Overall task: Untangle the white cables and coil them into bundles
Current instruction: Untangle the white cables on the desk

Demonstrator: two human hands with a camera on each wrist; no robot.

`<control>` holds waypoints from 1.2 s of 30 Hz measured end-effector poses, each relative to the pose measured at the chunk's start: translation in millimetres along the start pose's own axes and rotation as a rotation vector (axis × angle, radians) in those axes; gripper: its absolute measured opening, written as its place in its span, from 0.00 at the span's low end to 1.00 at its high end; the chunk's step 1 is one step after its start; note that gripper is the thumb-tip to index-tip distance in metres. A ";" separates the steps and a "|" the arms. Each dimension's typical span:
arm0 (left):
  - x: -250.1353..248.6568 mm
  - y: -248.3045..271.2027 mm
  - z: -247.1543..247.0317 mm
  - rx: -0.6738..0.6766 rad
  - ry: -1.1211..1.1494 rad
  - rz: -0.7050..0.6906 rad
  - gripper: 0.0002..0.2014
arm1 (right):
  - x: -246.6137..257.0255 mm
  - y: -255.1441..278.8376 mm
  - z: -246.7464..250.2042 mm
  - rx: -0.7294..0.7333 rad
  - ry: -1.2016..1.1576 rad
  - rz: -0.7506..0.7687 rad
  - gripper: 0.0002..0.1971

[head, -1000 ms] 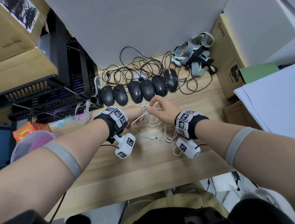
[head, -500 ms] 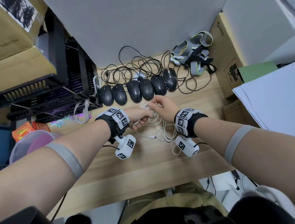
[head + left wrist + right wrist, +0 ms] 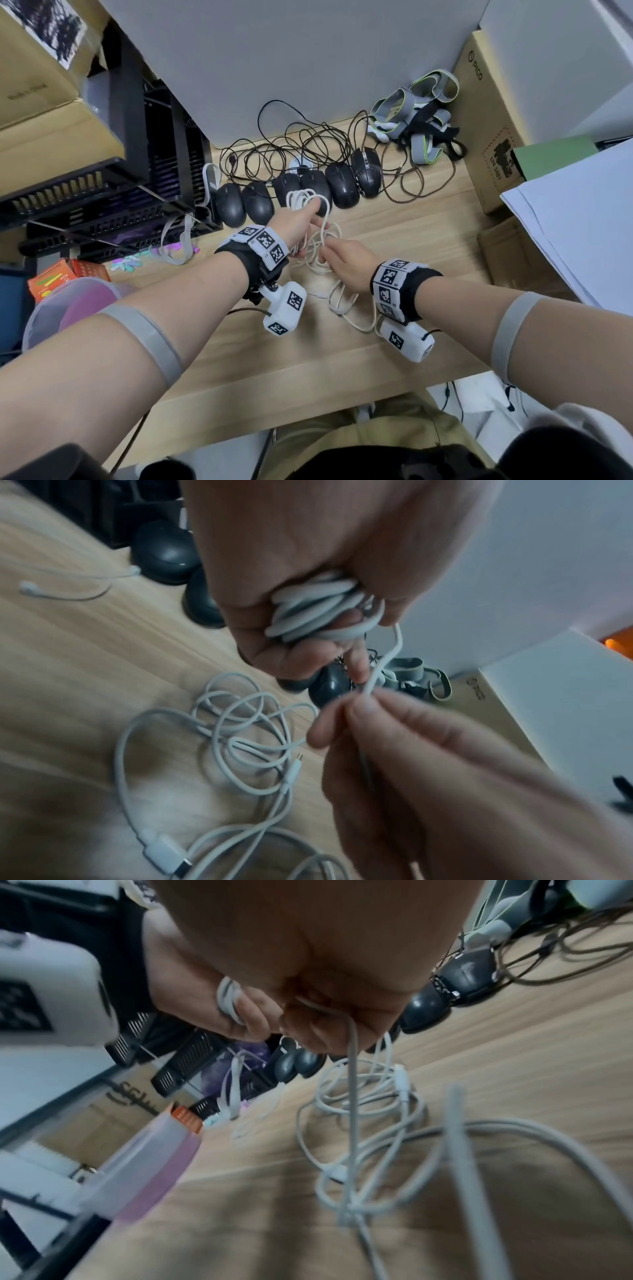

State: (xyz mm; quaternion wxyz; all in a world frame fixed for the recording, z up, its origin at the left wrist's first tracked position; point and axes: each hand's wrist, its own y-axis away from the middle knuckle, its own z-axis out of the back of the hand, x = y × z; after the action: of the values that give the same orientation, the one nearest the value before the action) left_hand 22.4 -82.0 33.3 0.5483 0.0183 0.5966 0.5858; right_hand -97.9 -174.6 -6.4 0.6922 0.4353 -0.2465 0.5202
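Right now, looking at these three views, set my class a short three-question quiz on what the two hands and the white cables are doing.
1. True or false: the left hand grips a coil of white cable.
2. Multiple choice: the right hand is (a) flat on the desk, (b) pinching a single white strand, (c) holding a mouse.
3. Fill in: the loose white cables still to be sorted lie on the wooden ____.

Key
1. True; several turns sit inside its grip.
2. b; the strand runs up from its fingertips to the coil.
3. desk, in front of the row of black mice.
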 end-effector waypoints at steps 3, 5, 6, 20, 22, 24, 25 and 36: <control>0.1 1.4 -7.7 0.037 -0.002 -0.007 0.25 | 12.4 -8.4 -3.0 -0.060 -0.069 0.022 0.17; 1.8 1.7 -8.3 0.068 -0.002 -0.019 0.24 | 15.1 -15.2 -2.8 -0.065 -0.159 -0.015 0.20; 2.1 3.0 -8.3 0.091 -0.003 -0.026 0.21 | 15.7 -16.5 -2.1 -0.062 -0.207 -0.048 0.20; 10.2 -9.8 -7.8 -0.031 0.043 -0.072 0.18 | 20.5 -5.0 11.0 0.036 -0.294 -0.193 0.16; 6.9 -10.8 -6.2 -0.046 0.128 -0.059 0.19 | 16.7 -2.6 5.3 0.060 -0.319 -0.191 0.13; 4.0 -10.6 -3.5 -0.004 0.250 -0.028 0.20 | 11.0 3.1 -3.0 0.119 -0.263 -0.174 0.13; 2.1 -11.6 -1.5 -0.005 0.267 -0.010 0.20 | 6.3 6.4 -7.4 0.162 -0.205 -0.168 0.14; 12.1 -6.7 9.0 0.188 -0.532 0.008 0.38 | -5.2 3.5 11.0 -0.152 0.262 0.093 0.15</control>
State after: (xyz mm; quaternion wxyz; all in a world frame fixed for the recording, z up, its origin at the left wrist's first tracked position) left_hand 27.8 -70.0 23.5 0.6792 0.2245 0.4835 0.5045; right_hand -101.7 -186.4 -3.8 0.7244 0.2980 -0.2126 0.5841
